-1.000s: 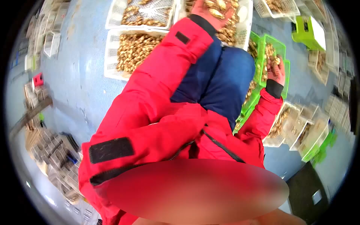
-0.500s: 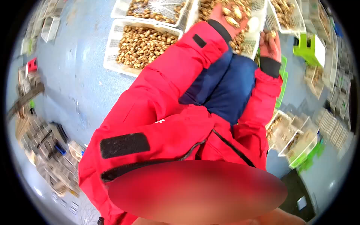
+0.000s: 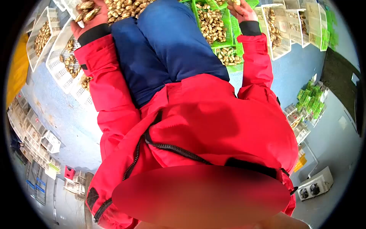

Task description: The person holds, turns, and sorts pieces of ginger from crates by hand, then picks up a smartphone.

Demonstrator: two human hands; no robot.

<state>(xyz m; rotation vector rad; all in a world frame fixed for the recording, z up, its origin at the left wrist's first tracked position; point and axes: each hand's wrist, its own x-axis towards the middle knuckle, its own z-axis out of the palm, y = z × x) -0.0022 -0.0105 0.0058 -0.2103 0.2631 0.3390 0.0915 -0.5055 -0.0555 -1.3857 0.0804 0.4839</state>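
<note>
At upper left, my left hand [image 3: 93,21] cradles several brown, bulb-like pieces [image 3: 88,11]; well apart, my right hand [image 3: 244,12] pinches one at the top edge. Green baskets [image 3: 228,31] already hold many; a heap [image 3: 124,9] at top centre apparently remains to handle.

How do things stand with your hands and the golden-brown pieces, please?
Left hand holding several golden-brown pieces. Right hand near green crates, apparently holding one piece, partly cropped. No obstruction visible.

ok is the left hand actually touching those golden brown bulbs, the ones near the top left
Touching: the head view shows the left hand cupped around several golden-brown bulbs, which lie directly against its skin, with no gap visible.
</note>
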